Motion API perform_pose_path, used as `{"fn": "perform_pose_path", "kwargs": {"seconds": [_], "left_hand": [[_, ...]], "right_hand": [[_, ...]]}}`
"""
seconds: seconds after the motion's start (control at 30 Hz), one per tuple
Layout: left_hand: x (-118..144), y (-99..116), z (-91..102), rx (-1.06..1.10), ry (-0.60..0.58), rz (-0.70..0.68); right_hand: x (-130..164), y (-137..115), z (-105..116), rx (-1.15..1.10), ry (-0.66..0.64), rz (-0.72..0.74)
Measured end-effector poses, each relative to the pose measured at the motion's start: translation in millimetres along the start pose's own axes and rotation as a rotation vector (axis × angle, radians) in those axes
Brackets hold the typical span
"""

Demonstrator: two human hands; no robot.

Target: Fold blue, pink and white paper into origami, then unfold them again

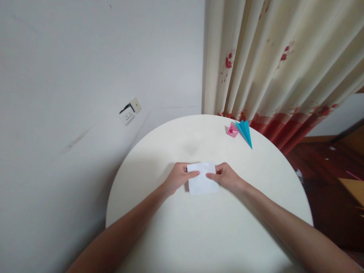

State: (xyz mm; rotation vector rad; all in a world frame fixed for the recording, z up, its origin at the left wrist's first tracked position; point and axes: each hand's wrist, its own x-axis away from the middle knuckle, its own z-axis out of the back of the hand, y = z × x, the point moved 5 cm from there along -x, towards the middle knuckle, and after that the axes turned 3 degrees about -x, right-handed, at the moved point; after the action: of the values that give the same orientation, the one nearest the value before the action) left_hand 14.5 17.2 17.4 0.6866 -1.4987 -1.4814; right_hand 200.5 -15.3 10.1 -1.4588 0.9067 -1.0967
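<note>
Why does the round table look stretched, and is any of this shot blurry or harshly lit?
Head view: wide-lens distortion bows the white round table and splays the forearms; light is soft, with only faint shadows beside the left hand and right hand on the white paper sheet; no glare; the floral cream curtain looks slightly soft.

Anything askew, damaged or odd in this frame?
Yes: the wall socket left of the table hangs crooked, its cover pulled away from the wall. The white paper, held by left hand and right hand, looks fine.

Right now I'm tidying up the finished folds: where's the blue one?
The blue paper fold lies at the round table's far right edge, touching the pink fold, near the curtain.
</note>
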Motion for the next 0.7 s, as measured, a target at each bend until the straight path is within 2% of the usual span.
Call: {"fn": "perform_pose_path", "kwargs": {"seconds": [0.13,0.2,0.27,0.33,0.4,0.47,0.57,0.7], "left_hand": [[4.6,0.5,-2.9,-0.12,-0.226,0.012],[6.5,-3.1,-5.1,-0.144,-0.278,0.053],[5.7,-6.3,-5.2,-0.165,-0.228,0.077],[3.3,-6.5,-3.3,-0.132,-0.093,0.069],[1.8,-4.7,-2.3,-0.029,0.041,0.049],[1.5,-2.4,-3.3,0.094,0.128,0.027],[2.7,-1.3,-6.7,0.195,0.196,0.0],[3.9,-7.5,-15.1,0.226,0.145,0.051]], "right_hand": [[6.2,-1.4,-7.6,0.068,-0.191,-0.036],[5.7,0.7,-10.3,0.093,-0.2,-0.037],[1.7,2.4,-7.4,0.098,-0.076,-0.018],[-2.4,2.3,-2.1,0.033,0.075,0.014],[-4.8,1.9,1.3,-0.1,0.156,0.028],[-5.4,1.7,2.5,-0.224,0.186,0.02],[-4.3,3.4,-1.7,-0.304,0.169,-0.012],[-3.3,8.8,-10.4,-0.354,0.173,-0.003]]}}
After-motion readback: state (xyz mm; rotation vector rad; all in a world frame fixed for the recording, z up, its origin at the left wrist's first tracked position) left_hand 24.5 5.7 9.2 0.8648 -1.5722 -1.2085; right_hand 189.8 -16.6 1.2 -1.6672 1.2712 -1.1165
